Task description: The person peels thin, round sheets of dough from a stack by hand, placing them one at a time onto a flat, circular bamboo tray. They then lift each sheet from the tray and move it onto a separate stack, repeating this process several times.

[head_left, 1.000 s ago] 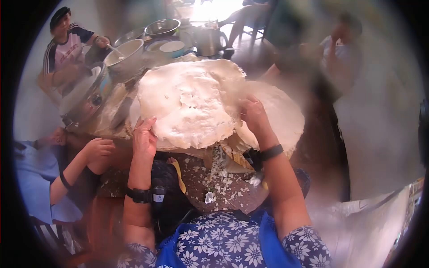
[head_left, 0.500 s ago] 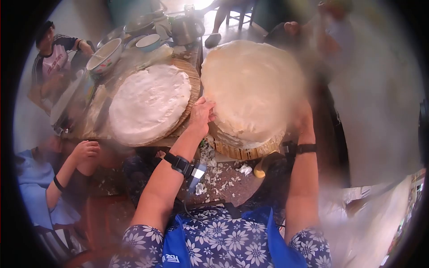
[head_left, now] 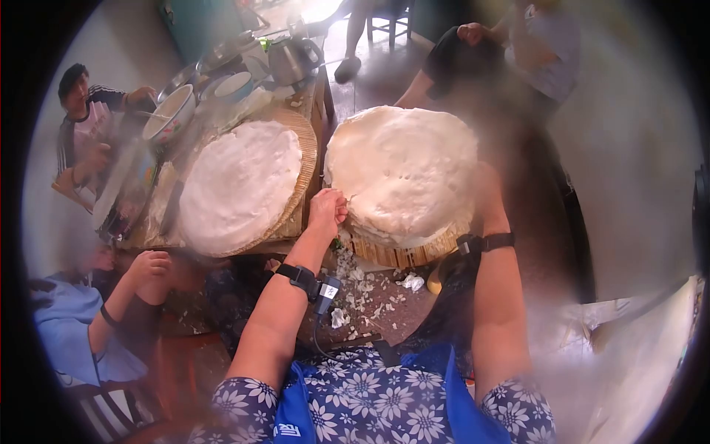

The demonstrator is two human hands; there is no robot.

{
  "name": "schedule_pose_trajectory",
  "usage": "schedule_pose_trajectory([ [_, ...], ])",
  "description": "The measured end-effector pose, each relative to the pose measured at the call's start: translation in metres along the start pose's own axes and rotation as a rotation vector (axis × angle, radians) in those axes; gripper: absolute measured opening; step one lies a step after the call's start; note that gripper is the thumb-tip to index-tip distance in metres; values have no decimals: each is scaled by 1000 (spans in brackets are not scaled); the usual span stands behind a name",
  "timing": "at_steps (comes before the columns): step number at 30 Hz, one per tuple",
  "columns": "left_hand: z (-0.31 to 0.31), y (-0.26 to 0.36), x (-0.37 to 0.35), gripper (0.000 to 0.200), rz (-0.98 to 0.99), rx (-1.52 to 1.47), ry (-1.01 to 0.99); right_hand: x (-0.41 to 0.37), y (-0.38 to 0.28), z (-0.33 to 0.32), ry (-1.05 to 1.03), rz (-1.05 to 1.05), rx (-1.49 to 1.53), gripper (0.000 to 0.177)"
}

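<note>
A stack of thin, pale round dough sheets [head_left: 403, 166] sits in front of me on a round slatted mat [head_left: 403, 253]. The top sheet has a wrinkled, uneven surface. At the stack's left edge, my left hand [head_left: 328, 209] is closed, fingers curled and pinching the rim of the top sheet. My right hand [head_left: 488, 194] is at the right edge of the stack; blur smears its fingers, so their grip does not show. Left of the stack, a second white round pile [head_left: 240, 185] rests on another slatted mat [head_left: 305, 159].
Bowls [head_left: 168, 115] and a metal kettle [head_left: 292, 59] stand at the back left. Pale scraps [head_left: 362, 296] litter the surface below the mat. One person [head_left: 92, 126] sits far left, another in blue [head_left: 81, 325] near left, and someone [head_left: 543, 59] is at the back right.
The top sheet, spread wide and smooth with its far edge farther out before, now lies lower and wrinkled on the stack. Both hands stay at its sides. The camera view has shifted slightly.
</note>
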State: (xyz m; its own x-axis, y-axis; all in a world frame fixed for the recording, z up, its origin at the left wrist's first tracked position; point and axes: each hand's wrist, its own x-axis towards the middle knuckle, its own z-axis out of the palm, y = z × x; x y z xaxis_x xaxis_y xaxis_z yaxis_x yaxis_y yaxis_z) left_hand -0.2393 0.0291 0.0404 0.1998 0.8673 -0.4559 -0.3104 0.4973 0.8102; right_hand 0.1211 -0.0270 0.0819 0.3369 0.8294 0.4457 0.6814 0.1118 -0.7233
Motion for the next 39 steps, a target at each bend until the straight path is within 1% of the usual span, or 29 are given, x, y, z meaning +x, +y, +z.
schedule_pose_trajectory([
  [2, -4, -7, 10, 8, -11, -40, -20, 3, -1, -2, -9, 27, -25, 14],
  [3, -4, -8, 11, 8, -18, -60, -29, 4, 3, -1, -13, -11, -91, 14],
  [5, -4, -11, 13, 7, -34, -70, -13, 7, 10, -3, -32, 50, -185, 14],
  [6, -3, -10, 12, 7, -43, -74, -6, 8, 8, -5, -45, 150, -214, 14],
  [8, 0, -8, 12, 6, -37, -33, 35, 9, 4, -6, -11, 224, -272, 15],
  [10, 1, -10, 13, 6, -29, -6, 40, 6, 2, -10, 86, 179, -340, 17],
  [13, 1, -11, 18, 3, -41, -52, 44, 1, -9, -16, 90, 403, -154, 20],
  [14, 1, -12, 18, 3, -48, -66, 36, 3, -4, -15, 101, 382, -143, 18],
  [17, 0, -10, 18, 3, -41, -79, 31, -1, -25, -20, 103, 475, 84, 16],
  [20, 1, -11, 18, 4, -27, -68, 40, 3, 2, -13, 125, 465, 70, 14],
  [24, 4, -11, 17, 4, -11, -36, 39, 2, 0, -14, 105, 486, 50, 15],
  [26, 6, -12, 18, 4, 3, -37, 67, -4, 1, -17, 150, 310, -143, 18],
  [27, 6, -14, 19, 6, 28, -54, 30, -4, 3, -18, 165, 209, -222, 19],
  [28, 2, -18, 31, 12, 36, -7, 2, 5, 17, -18, 56, 284, -316, 24],
  [29, 10, -13, 19, 15, 70, -67, 43, 0, 9, -15, 168, 304, -230, 19],
  [30, 4, -16, 25, 16, 77, -68, 15, -2, -18, -16, 98, 327, -131, 13],
  [31, 8, -13, 17, 20, 71, -60, 85, 1, 0, -13, 58, 353, -44, 9],
  [32, 7, -14, 18, 25, 82, -58, 100, 4, 13, -9, 83, 380, 34, 10],
  [33, 4, -14, 17, 27, 82, -70, 101, 5, 15, -9, 89, 347, -29, 10],
  [35, 8, -10, 11, 33, 60, 1, 131, 7, 28, -10, 61, 381, 82, 11],
  [38, 14, -6, -9, 47, 148, 158, 184, 1, 12, -12, 93, 338, 42, 10],
  [39, 14, -10, -9, 48, 193, 214, 208, -2, 7, -12, 103, 321, 27, 10],
])
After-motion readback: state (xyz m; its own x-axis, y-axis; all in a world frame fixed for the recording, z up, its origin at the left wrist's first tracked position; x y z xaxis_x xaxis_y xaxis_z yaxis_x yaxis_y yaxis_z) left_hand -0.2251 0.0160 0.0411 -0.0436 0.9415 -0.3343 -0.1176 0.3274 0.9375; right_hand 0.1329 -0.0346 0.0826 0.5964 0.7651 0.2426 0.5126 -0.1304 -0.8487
